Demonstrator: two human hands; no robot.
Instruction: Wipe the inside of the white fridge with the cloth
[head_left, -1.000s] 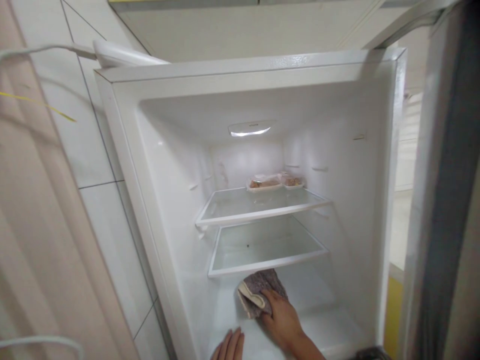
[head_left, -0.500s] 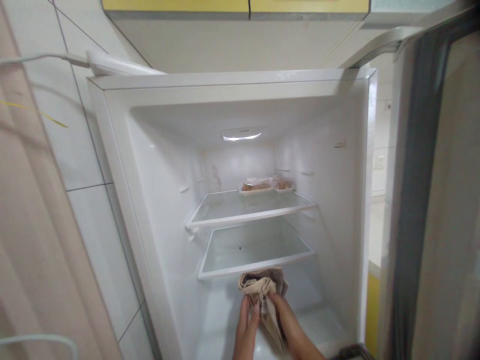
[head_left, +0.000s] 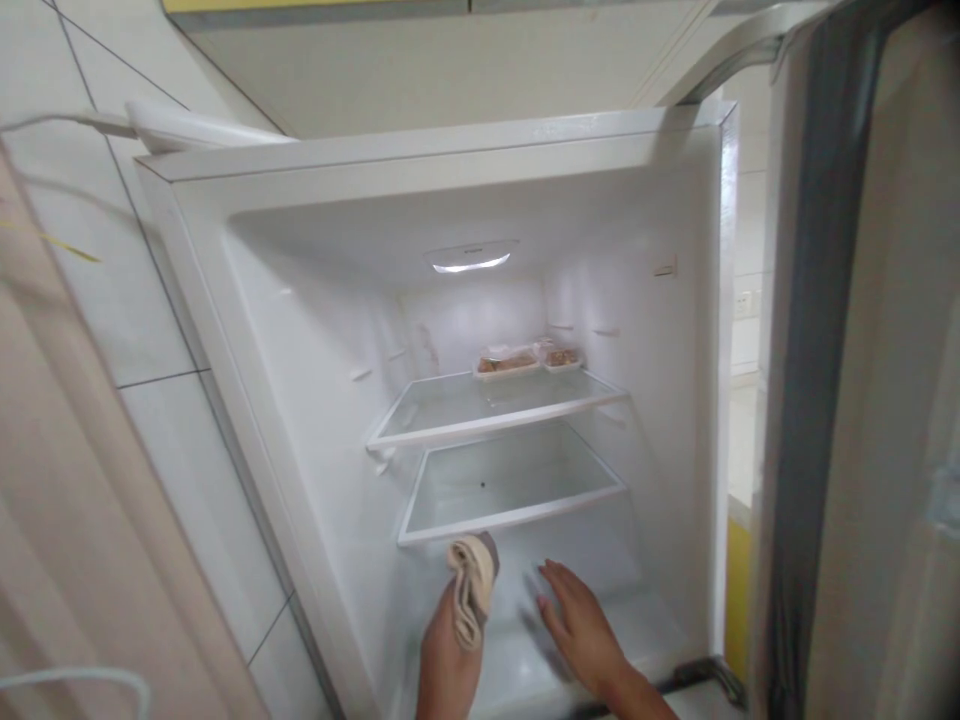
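Note:
A folded beige and brown cloth [head_left: 473, 590] is gripped in my left hand [head_left: 448, 660], at the lower middle, in front of the open fridge's lower part. To its right, my right hand [head_left: 581, 625] holds nothing; its thumb and fingers are apart, over the white fridge interior. Above both hands are two glass shelves with white rims, the lower shelf [head_left: 517, 516] and the upper shelf [head_left: 499, 419]. A small dark speck shows within the lower shelf's outline.
Two wrapped food trays [head_left: 507, 362] sit at the back of the upper shelf. The open fridge door [head_left: 814, 400] stands at the right. A tiled wall [head_left: 180, 470] and a pinkish curtain-like surface [head_left: 82, 500] are on the left.
My right hand has let go of the cloth and moved right. The cloth has moved left in my left hand. The view has shifted and tilted slightly.

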